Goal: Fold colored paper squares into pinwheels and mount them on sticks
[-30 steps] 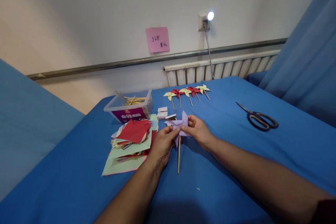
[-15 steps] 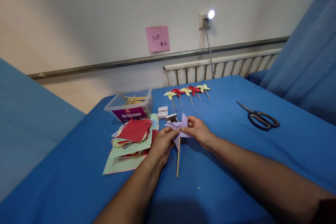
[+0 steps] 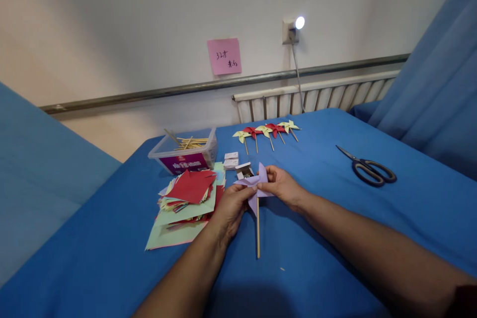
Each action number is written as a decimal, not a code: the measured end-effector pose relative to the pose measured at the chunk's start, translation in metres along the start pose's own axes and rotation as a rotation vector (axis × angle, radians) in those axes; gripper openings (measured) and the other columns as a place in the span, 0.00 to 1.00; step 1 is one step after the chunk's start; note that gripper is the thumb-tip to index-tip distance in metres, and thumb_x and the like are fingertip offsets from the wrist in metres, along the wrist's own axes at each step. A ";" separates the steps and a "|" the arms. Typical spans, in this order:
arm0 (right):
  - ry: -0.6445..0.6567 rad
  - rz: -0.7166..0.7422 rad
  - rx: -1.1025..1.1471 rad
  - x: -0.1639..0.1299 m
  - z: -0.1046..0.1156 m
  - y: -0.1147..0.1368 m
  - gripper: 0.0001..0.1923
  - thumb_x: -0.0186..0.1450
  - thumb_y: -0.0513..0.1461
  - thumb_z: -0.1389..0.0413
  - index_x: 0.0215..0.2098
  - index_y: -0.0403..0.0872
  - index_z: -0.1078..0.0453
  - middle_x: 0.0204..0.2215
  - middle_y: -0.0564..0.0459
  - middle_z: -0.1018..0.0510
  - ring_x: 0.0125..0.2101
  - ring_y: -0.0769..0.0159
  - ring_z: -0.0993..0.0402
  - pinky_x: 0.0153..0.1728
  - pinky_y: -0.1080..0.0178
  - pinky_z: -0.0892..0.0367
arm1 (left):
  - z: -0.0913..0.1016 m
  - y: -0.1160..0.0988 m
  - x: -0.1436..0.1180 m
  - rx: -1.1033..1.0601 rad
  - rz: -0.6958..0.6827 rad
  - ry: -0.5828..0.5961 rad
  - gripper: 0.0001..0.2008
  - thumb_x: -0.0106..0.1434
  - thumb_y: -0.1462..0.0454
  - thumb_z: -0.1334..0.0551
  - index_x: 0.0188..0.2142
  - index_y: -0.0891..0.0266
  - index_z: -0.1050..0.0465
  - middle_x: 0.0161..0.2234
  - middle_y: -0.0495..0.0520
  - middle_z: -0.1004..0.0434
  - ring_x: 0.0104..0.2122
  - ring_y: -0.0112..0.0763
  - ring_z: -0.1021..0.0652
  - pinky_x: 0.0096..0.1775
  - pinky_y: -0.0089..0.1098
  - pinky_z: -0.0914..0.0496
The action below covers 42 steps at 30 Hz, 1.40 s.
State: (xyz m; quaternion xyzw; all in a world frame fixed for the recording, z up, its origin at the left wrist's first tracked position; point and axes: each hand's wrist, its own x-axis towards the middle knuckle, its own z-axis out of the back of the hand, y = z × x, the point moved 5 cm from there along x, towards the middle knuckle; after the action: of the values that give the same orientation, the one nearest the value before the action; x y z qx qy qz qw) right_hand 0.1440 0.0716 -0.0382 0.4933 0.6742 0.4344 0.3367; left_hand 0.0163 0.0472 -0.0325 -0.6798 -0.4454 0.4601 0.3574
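Between my two hands is a light purple paper pinwheel (image 3: 263,175), its wooden stick (image 3: 258,231) pointing down toward me. My left hand (image 3: 234,204) pinches the pinwheel near its middle from the left, thumb on top. From the right, my right hand (image 3: 281,186) grips a blade, its thumb close to the centre. Whatever fastens the centre is hidden by the thumbs. Just behind the pinwheel stands a small opened box (image 3: 244,170), its contents too small to make out. Two small white boxes (image 3: 231,161) sit behind that.
Left of my hands lies a stack of coloured paper squares (image 3: 190,186) on green sheets (image 3: 173,236). Behind it stands a clear plastic tub (image 3: 186,161) of wooden sticks. Several yellow and red pinwheels (image 3: 265,130) form a row at the back. Black-handled scissors (image 3: 367,165) lie at right.
The stick's lower end has swung slightly to the right, so it hangs straighter below the purple pinwheel. Both hands keep their hold in nearly the same place.
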 end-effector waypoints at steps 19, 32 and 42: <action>-0.003 0.104 -0.081 0.008 0.003 -0.007 0.23 0.47 0.39 0.32 0.38 0.48 0.36 0.27 0.59 0.23 0.28 0.68 0.26 0.33 0.63 0.32 | 0.009 0.004 0.004 -0.016 0.042 -0.054 0.16 0.45 0.62 0.25 0.33 0.67 0.24 0.28 0.53 0.22 0.29 0.30 0.23 0.34 0.30 0.29; 0.033 0.068 -0.067 0.005 0.002 -0.005 0.25 0.46 0.40 0.31 0.38 0.49 0.37 0.27 0.59 0.23 0.28 0.67 0.25 0.34 0.63 0.32 | 0.004 0.002 0.003 -0.058 0.021 -0.042 0.13 0.45 0.66 0.26 0.31 0.67 0.24 0.26 0.55 0.21 0.25 0.30 0.23 0.32 0.29 0.29; -0.055 0.071 -0.098 -0.003 0.005 0.001 0.21 0.52 0.46 0.34 0.38 0.47 0.34 0.21 0.60 0.27 0.22 0.69 0.30 0.27 0.65 0.37 | 0.005 0.000 -0.001 -0.062 0.020 -0.099 0.09 0.48 0.67 0.28 0.27 0.66 0.26 0.23 0.52 0.23 0.22 0.27 0.26 0.29 0.29 0.32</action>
State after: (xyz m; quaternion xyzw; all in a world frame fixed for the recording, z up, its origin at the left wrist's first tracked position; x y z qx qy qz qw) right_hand 0.1499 0.0701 -0.0388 0.5115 0.6249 0.4647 0.3632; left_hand 0.0117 0.0467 -0.0333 -0.6714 -0.4696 0.4829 0.3091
